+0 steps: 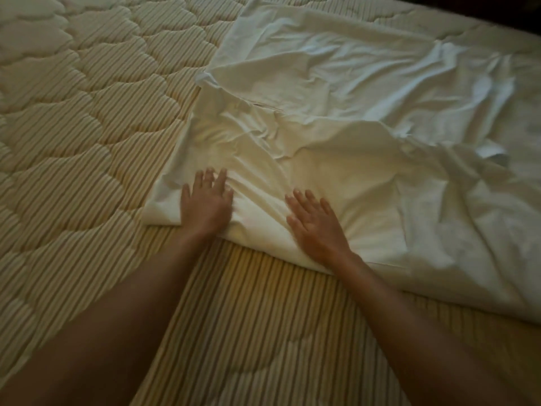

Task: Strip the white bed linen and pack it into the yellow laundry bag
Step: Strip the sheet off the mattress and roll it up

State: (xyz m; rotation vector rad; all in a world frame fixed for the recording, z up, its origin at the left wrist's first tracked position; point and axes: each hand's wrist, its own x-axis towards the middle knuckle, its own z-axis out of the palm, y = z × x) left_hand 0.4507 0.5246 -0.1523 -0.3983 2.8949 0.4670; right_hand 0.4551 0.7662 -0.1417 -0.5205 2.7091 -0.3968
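The white bed linen [351, 148] lies crumpled and partly folded on the right half of the bare mattress. My left hand [206, 200] rests flat on its near left corner, fingers spread. To its right, my right hand [314, 222] presses flat on the linen's near folded edge, fingers apart. Neither hand grips the cloth. No yellow laundry bag is in view.
The quilted, striped beige mattress [87, 127] fills the left and near part of the view. A dark gap beyond the bed's far right edge [497, 10] shows at the top right.
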